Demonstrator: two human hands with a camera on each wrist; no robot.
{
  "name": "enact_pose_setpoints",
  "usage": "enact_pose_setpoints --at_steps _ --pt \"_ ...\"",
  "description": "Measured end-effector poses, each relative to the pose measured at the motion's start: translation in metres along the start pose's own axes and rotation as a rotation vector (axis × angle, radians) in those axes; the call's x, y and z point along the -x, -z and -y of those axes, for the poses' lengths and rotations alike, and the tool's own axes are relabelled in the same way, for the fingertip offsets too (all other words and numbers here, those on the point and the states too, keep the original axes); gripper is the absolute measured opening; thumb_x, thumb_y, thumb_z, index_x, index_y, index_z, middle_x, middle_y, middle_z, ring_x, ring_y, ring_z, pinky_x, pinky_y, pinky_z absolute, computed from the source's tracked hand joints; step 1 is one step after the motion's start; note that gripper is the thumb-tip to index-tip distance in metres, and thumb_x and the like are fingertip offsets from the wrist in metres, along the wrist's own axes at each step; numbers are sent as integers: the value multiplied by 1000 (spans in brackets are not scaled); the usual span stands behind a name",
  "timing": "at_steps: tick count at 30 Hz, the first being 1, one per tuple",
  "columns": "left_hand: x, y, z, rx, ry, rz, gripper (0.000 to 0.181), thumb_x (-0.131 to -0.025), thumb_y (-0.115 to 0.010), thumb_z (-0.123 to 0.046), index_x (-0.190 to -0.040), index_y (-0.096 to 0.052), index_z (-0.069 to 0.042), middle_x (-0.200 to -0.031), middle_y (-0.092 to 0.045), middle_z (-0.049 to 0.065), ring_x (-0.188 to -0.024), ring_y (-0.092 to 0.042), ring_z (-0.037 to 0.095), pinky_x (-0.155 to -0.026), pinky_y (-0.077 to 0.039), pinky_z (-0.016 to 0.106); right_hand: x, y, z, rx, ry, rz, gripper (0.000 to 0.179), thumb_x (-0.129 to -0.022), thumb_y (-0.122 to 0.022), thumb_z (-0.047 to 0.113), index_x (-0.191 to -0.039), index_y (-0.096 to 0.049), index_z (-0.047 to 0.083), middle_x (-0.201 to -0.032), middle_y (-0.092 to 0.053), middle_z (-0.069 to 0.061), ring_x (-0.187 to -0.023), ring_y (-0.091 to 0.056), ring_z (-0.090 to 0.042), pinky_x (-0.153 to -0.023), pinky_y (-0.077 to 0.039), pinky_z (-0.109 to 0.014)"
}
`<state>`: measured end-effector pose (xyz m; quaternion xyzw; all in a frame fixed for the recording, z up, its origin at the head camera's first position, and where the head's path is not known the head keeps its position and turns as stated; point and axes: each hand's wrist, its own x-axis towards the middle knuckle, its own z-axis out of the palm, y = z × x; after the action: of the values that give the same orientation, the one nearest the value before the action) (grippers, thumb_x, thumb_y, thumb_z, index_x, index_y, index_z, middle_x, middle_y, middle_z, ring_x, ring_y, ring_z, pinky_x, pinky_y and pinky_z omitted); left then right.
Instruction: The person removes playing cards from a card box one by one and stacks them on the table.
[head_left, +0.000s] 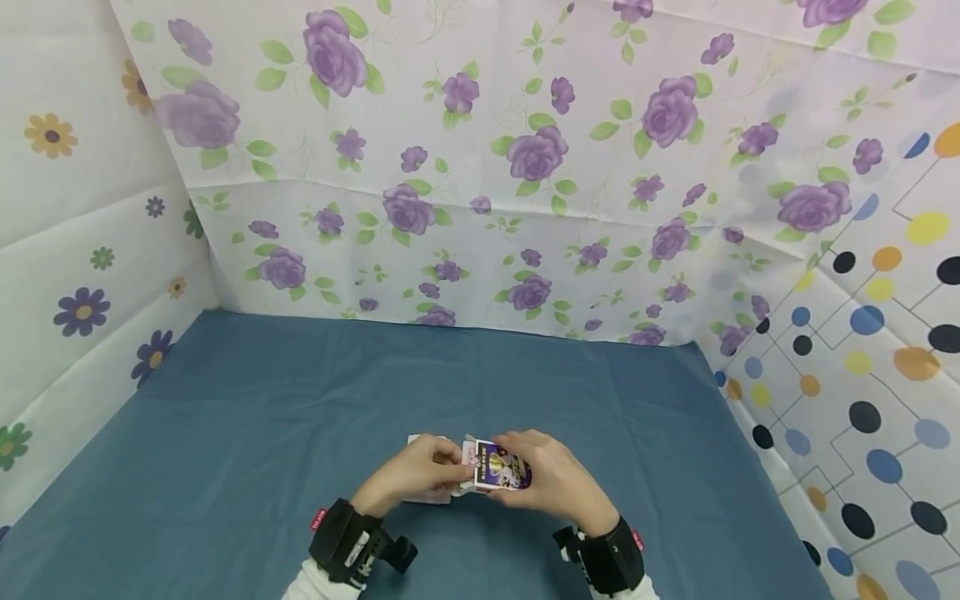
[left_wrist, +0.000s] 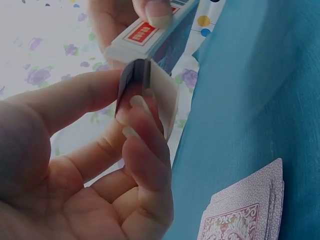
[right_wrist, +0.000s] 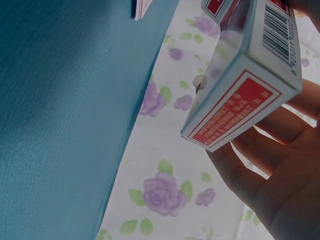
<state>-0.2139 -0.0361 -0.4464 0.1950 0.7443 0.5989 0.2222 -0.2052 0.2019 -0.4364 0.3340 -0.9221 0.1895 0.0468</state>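
Note:
A playing card box (head_left: pixel 504 467), white-edged with a dark purple picture face, is held above the table by my right hand (head_left: pixel 551 473). In the right wrist view, a red label and barcode show on the box (right_wrist: pixel 240 107), with fingers along its far side. My left hand (head_left: pixel 416 471) pinches the flap (left_wrist: pixel 162 95) at the box's left end between thumb and fingers. Under the left hand, a stack of playing cards (left_wrist: pixel 235 220) with red patterned backs lies on the table, partly hidden in the head view.
A blue cloth (head_left: pixel 300 400) covers the table. Behind it hangs a white curtain (head_left: pixel 465 167) with purple flowers, with patterned sheets at the left and right sides. Black camera straps (head_left: pixel 345 542) sit round both wrists.

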Motion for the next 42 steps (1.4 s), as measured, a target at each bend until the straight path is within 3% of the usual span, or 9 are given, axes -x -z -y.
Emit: enact_pose_setpoints --at_steps 4,7,15,18,23,29,35,42 --pt "1 5 -1 17 24 16 24 -93 -64 -15 -86 -66 7 -65 -60 0 -56 -48 11 -54 -39 27 0 0 -1 5 0 2 60 -81 -75 48 -128 -62 12 -121 -67 -5 -102 -63 -15 -79 -52 -30" --pt "2 9 0 53 44 24 21 -93 -63 -14 -90 -67 6 -66 -64 -1 -57 -56 9 -57 -46 27 0 0 -1 8 -2 2 61 -80 -75 49 -128 -63 12 -121 -67 -5 -101 -64 -14 -79 -52 -29" --pt "6 22 5 268 63 196 26 -101 -46 -8 -119 -47 11 -89 -71 21 -69 -71 11 -66 -57 24 0 -2 -2 21 -7 -5 63 -80 -74 51 -128 -62 12 -120 -67 -4 -98 -63 -12 -77 -51 -27" --pt "9 27 4 303 67 218 29 -103 -43 -8 -124 -42 12 -95 -71 25 -74 -72 12 -68 -57 23 1 -2 -2 24 -19 -5 63 -80 -74 52 -129 -62 12 -120 -67 -4 -97 -63 -12 -76 -51 -27" --pt "13 35 6 294 66 185 24 -102 -43 -7 -117 -44 11 -94 -70 25 -76 -72 13 -69 -57 23 1 -1 -2 30 -35 -5 64 -79 -75 49 -129 -62 11 -122 -66 -5 -102 -63 -15 -81 -52 -32" --pt "13 42 9 282 71 128 23 -98 -53 -9 -112 -44 7 -87 -73 12 -75 -72 11 -72 -56 25 2 0 -2 34 -41 -1 62 -80 -76 47 -128 -62 12 -120 -67 -4 -99 -63 -13 -78 -51 -30" --pt "11 43 8 246 68 36 24 -93 -63 -11 -106 -50 5 -78 -71 2 -72 -67 8 -68 -52 25 1 1 -2 20 -39 -3 58 -80 -75 45 -127 -63 13 -116 -68 -4 -90 -61 -9 -72 -49 -24" --pt "12 46 6 192 64 -77 16 -94 -62 -16 -91 -60 -1 -79 -65 1 -74 -61 13 -71 -51 29 0 2 -2 26 -29 -13 58 -79 -77 44 -127 -63 13 -116 -68 -4 -92 -62 -10 -74 -50 -25"
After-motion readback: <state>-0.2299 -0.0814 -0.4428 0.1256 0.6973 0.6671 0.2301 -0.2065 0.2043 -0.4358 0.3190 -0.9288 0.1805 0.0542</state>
